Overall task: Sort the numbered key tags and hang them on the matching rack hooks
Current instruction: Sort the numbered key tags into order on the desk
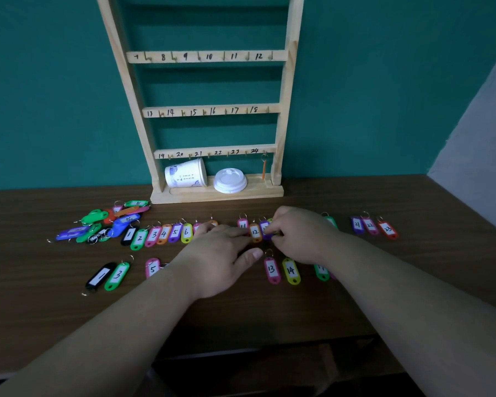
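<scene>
**Purple tag [265, 234] pinched on the tabletop [269, 308]**

The purple tag, lying just beside the orange tag [255, 232] marked 12, is grasped by the right grip [301, 233]. The left grip [221, 256] is laid flat, released, over neighbouring tags.

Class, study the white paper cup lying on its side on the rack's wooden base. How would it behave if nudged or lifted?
The white paper cup lies on its side, so a nudge would probably roll it, curving because it tapers. Its white plastic lid sits off beside it, so it is likely empty, light, and easy to crush if gripped hard.
</scene>
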